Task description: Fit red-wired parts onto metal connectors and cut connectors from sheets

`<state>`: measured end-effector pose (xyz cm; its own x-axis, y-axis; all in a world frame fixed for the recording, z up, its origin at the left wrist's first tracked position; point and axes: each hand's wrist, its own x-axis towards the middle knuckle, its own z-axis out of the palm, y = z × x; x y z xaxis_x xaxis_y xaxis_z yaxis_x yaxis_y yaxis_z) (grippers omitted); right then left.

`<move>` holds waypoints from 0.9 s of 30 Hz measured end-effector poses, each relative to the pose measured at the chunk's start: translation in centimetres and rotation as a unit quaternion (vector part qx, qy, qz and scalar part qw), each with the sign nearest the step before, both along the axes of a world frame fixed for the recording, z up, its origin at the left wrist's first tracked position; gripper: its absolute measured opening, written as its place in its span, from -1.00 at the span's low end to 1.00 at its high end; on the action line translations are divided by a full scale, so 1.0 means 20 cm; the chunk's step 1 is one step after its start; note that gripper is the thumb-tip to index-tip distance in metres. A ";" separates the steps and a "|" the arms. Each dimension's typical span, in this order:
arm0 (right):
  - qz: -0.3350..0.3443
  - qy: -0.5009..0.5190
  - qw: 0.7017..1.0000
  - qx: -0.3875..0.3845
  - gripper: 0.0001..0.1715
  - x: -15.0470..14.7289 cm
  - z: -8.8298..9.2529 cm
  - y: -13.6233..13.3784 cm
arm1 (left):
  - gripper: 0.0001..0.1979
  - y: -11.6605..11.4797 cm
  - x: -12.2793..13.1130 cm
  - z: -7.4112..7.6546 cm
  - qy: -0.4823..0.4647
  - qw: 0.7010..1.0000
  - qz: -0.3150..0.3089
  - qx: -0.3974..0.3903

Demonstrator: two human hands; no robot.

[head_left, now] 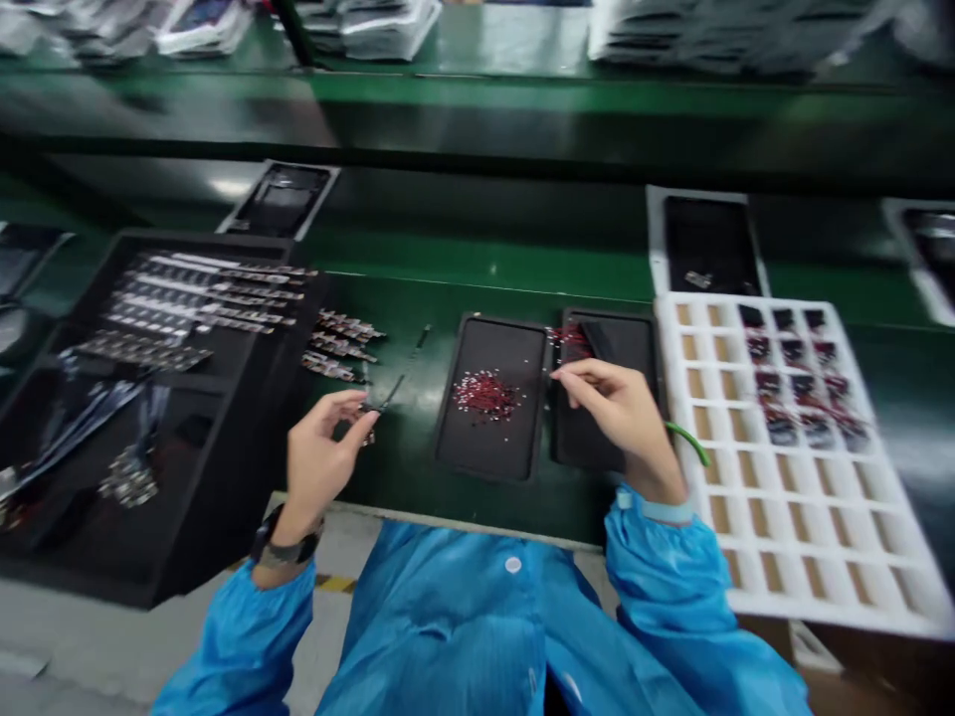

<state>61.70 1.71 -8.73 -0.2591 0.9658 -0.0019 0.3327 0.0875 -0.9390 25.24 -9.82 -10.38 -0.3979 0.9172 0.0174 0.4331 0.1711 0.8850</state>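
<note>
My left hand (328, 447) is closed in a pinch on a thin dark strip (392, 393) that looks like a flat flex cable, with small metal bits by the fingertips. It is above the green bench, left of a black tray (488, 452) holding a loose heap of tiny red-and-silver parts (486, 396). My right hand (616, 403) is over a second black tray (589, 447), thumb and forefinger pinched together near its left rim. What they hold, if anything, is too small to make out. Red-wired parts (571, 341) and a flat black piece (597, 340) lie in that tray.
At right, a white compartment tray (813, 467) holds red-and-black parts in several cells. A black box (186, 477) with strips and cables stands at left, with metal strips (339, 343) beside it. Bagged stacks (388, 25) sit on the shelf above. A green cord (687, 443) shows near my right wrist.
</note>
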 end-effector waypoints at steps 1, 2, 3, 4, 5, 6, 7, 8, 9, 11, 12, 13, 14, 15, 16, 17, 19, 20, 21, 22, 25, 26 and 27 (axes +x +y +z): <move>0.002 0.004 1.000 0.004 -0.63 -0.02 0.00 0.00 | -0.72 0.02 0.01 0.03 -0.036 0.999 0.007 0.004; 0.004 0.007 1.000 0.005 -0.63 -0.04 -0.01 -0.01 | -0.74 0.04 0.03 0.07 -0.072 0.997 0.009 0.007; 0.004 0.007 1.000 0.007 -0.63 -0.06 -0.01 -0.01 | -0.76 0.06 0.05 0.10 -0.109 0.994 0.007 0.013; 0.005 0.006 1.000 0.009 -0.64 -0.08 -0.01 -0.02 | -0.77 0.09 0.08 0.13 -0.147 0.989 -0.003 0.018; 0.007 0.005 1.000 0.012 -0.64 -0.10 0.00 -0.03 | -0.78 0.13 0.12 0.16 -0.187 0.982 -0.020 0.024; 0.011 0.003 1.000 0.017 -0.66 -0.11 0.00 -0.03 | -0.78 0.17 0.17 0.17 -0.226 0.973 -0.042 0.030; 0.015 0.002 1.000 0.023 -0.67 -0.13 0.01 -0.04 | -0.79 0.22 0.22 0.19 -0.261 0.963 -0.065 0.032; 0.019 0.003 0.999 0.028 -0.68 -0.15 0.01 -0.05 | -0.80 0.26 0.27 0.19 -0.289 0.953 -0.089 0.030; 0.023 0.007 0.999 0.031 -0.69 -0.17 0.02 -0.05 | -0.80 0.31 0.33 0.19 -0.312 0.943 -0.110 0.025; 0.031 0.017 0.999 0.029 -0.70 -0.19 0.02 -0.06 | -0.79 0.39 0.43 0.18 -0.346 0.927 -0.145 0.011; 0.035 0.023 0.999 0.026 -0.69 -0.21 0.03 -0.06 | -0.78 0.42 0.48 0.17 -0.360 0.919 -0.158 0.002; 0.038 0.029 0.999 0.023 -0.69 -0.22 0.03 -0.06 | -0.77 0.45 0.51 0.15 -0.373 0.912 -0.169 -0.008; 0.042 0.034 0.998 0.020 -0.69 -0.22 0.03 -0.06 | -0.77 0.47 0.55 0.14 -0.386 0.905 -0.178 -0.015; 0.043 0.039 0.998 0.017 -0.70 -0.23 0.03 -0.06 | -0.77 0.48 0.57 0.13 -0.399 0.898 -0.185 -0.023; 0.044 0.042 0.998 0.015 -0.71 -0.23 0.03 -0.06 | -0.77 0.50 0.60 0.11 -0.410 0.892 -0.190 -0.029; 0.044 0.044 0.998 0.012 -0.72 -0.23 0.03 -0.06 | -0.77 0.50 0.61 0.10 -0.419 0.886 -0.193 -0.035; 0.043 0.041 0.998 0.012 -0.74 -0.23 0.02 -0.06 | -0.78 0.50 0.63 0.07 -0.434 0.879 -0.192 -0.043; 0.043 0.037 0.998 0.015 -0.75 -0.23 0.02 -0.06 | -0.79 0.50 0.64 0.06 -0.439 0.877 -0.188 -0.045; 0.043 0.032 0.998 0.018 -0.76 -0.23 0.02 -0.06 | -0.80 0.50 0.64 0.05 -0.443 0.876 -0.183 -0.048; 0.042 0.027 0.999 0.022 -0.77 -0.24 0.02 -0.06 | -0.81 0.50 0.64 0.04 -0.447 0.876 -0.177 -0.049; 0.036 0.016 0.999 0.025 -0.77 -0.24 0.02 -0.06 | -0.80 0.50 0.65 0.03 -0.448 0.876 -0.168 -0.054; 0.034 0.013 0.999 0.025 -0.76 -0.24 0.02 -0.06 | -0.79 0.50 0.65 0.03 -0.446 0.877 -0.169 -0.058; 0.032 0.011 0.999 0.025 -0.75 -0.24 0.02 -0.06 | -0.78 0.50 0.65 0.03 -0.442 0.878 -0.171 -0.063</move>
<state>56.94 0.54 -8.42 -0.3197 0.9461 0.0526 0.3044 0.1551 -0.9398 38.28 0.11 -9.81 0.0942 0.9582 -0.2703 -0.3694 0.2857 0.8842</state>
